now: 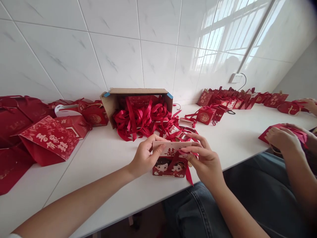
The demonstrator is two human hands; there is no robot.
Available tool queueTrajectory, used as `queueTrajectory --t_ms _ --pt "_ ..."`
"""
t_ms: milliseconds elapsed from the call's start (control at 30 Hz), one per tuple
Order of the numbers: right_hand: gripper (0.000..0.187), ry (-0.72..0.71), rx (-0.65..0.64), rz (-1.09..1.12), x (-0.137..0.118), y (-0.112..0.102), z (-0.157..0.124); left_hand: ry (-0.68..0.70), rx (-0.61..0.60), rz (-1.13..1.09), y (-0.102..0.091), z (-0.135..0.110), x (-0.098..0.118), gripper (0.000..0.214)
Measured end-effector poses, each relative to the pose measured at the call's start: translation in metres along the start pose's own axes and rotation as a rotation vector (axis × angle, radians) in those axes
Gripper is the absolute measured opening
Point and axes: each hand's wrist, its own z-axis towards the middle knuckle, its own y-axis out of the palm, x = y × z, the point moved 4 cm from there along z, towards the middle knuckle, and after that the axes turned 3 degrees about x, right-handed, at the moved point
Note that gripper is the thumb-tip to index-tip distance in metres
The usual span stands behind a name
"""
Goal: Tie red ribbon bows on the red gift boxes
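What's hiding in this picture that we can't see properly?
Head view:
- Gift box: its sides are covered by the left hand and right hand.
- Cardboard box: inside hidden by red ribbons.
- Red item at right: mostly under another person's hands.
- Far row of red boxes: prints too small to read.
- Red bags: cut off by the left edge.

left hand (143, 158) grips small red gift box (169, 162) | right hand (205, 162) pinches its red ribbon (188, 175) | white table (104, 155)
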Motion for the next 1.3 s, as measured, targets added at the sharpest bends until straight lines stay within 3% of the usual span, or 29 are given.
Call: queueTrajectory --t_ms 133,433,633,733,833,933,1000,1067,1200,1300 --pt "0.011 -0.015 -0.008 -0.079 -0.002 0.009 -0.003 -0.038 0.013 0.018 0.002 -0.002 -0.001 0.02" --pt "0.014 -0.14 0.063 -0.231 -0.006 0.016 -0.003 -0.017 -0.081 -0.25 0.009 -0.005 0.008 0.011" --pt "0.015 -0.153 0.054 -0.212 -0.007 0.018 -0.004 -0.033 -0.103 -0.265 0.011 -0.008 0.009 0.013" --pt "0.017 -0.149 0.106 -0.101 -0.006 0.02 -0.004 0.008 -0.125 -0.244 0.009 -0.011 0.012 0.01" --pt "0.029 -0.058 0.107 -0.018 0.0 0.023 -0.002 0.068 -0.116 -0.131 0.01 -0.013 0.014 0.013" --pt "0.022 0.047 0.062 -0.033 0.002 0.025 0.0 0.059 -0.026 0.027 0.012 -0.013 0.011 0.026" --pt "0.023 0.065 0.07 -0.045 0.0 0.025 0.002 0.034 0.054 0.164 0.012 -0.011 0.01 0.035" --pt "0.024 0.049 0.095 -0.066 -0.003 0.024 0.002 0.034 0.061 0.331 0.009 -0.007 0.013 0.042" --pt "0.025 0.074 0.13 -0.069 -0.004 0.022 0.002 -0.005 -0.119 0.661 -0.002 0.005 0.024 0.048" --pt "0.027 0.102 0.145 -0.035 -0.003 0.021 0.001 -0.155 -0.316 0.675 -0.014 0.012 0.028 0.034"
